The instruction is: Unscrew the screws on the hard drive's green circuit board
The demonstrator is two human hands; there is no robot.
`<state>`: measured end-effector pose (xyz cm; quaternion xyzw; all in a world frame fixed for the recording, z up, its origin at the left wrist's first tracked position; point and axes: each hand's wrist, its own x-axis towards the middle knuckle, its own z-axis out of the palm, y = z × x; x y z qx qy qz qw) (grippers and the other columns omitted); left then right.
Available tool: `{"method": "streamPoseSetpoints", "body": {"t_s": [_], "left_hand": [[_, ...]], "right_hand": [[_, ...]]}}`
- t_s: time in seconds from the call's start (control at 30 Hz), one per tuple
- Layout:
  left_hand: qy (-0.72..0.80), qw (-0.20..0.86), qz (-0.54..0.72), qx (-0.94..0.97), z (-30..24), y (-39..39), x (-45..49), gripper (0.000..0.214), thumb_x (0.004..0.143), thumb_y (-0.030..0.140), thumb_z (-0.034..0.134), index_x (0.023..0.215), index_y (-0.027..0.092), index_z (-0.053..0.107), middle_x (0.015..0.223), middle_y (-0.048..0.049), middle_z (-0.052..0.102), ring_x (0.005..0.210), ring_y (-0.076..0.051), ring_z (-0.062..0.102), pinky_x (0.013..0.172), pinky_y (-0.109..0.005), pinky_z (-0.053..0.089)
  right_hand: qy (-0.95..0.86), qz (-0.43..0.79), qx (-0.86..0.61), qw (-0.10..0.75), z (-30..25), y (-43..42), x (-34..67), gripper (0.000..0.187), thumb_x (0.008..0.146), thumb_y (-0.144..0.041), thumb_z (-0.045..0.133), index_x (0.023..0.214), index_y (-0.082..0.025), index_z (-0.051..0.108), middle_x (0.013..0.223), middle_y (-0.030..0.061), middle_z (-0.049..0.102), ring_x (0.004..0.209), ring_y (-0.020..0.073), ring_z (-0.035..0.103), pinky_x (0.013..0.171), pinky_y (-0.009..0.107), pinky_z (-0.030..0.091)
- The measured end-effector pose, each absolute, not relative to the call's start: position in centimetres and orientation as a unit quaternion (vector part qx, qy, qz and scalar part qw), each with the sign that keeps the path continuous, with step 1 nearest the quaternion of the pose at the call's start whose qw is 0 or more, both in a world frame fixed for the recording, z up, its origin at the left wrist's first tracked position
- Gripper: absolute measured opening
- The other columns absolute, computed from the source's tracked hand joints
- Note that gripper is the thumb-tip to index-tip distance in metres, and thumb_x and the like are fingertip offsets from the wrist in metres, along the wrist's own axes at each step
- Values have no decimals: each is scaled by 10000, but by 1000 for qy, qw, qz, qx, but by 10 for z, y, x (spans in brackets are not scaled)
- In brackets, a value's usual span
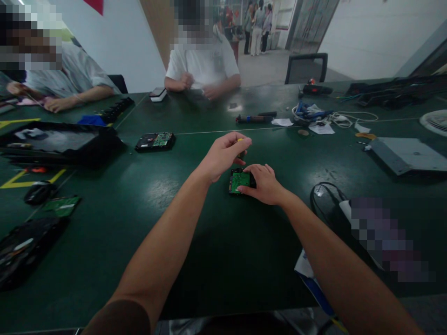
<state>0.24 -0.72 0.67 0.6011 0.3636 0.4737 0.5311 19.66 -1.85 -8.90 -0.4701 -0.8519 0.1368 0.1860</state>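
My left hand (222, 156) is closed on a small yellow-topped tool (240, 140), mostly hidden by the fingers, above the far edge of a small green-boarded drive (239, 179). My right hand (266, 185) is clamped across that drive, thumb on the near part of its board and fingers at its far side. The hands are near each other but apart. Contact between tool and drive cannot be determined. The drive lies flat on the dark green surface (209, 242), in front of me.

Beyond my left hand, to the left, lies a second drive (155, 141), board upward. Farther left are a black tray (63, 139), a loose circuit board (62, 205) and a black device (31, 242) nearer to me. On the right, a grey metal box (414, 153) lies flat; a tangle of cables (312, 111) lies farther back, beside paper scraps. Two people sit across the surface, one in a white shirt (206, 60) directly opposite. An office chair (307, 68) stands past the far edge.
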Motion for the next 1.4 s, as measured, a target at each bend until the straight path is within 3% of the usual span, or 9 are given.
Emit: {"method": "streamPoseSetpoints", "body": {"t_s": [0.17,0.53,0.83,1.13,1.4], "left_hand": [[386,512,456,617,8,-8,1,171,944,345,662,966,188,726,895,-35,651,806,-140,625,629,-218,538],[361,593,461,553,8,-9,2,152,988,326,586,988,179,629,951,-76,710,937,-199,697,722,-311,601],[374,527,441,623,7,-8,1,232,953,409,684,943,182,733,957,-50,671,819,-135,618,630,-221,527],[369,607,447,544,11,-13,3,221,939,394,686,986,185,633,926,-70,701,907,-197,690,720,-312,610],[370,581,462,558,12,-11,1,189,908,340,655,862,164,703,940,-80,663,926,-203,655,741,-332,633]], "right_hand": [[-851,139,-469,189,-89,-20,197,585,913,-652,659,1295,-222,553,1378,144,625,1338,364,554,1231,679,234],[-849,140,-472,191,-87,-20,196,571,896,-632,685,1288,-235,561,1376,140,627,1337,374,558,1226,681,245],[-851,142,-470,185,-86,-21,196,574,914,-641,663,1292,-224,548,1375,145,626,1337,360,553,1233,667,238],[-851,141,-469,191,-87,-21,197,561,911,-641,666,1290,-243,552,1363,135,624,1325,363,561,1220,667,253],[-850,141,-472,189,-89,-19,197,594,897,-667,671,1307,-251,562,1378,130,621,1343,364,550,1233,661,244]]}}
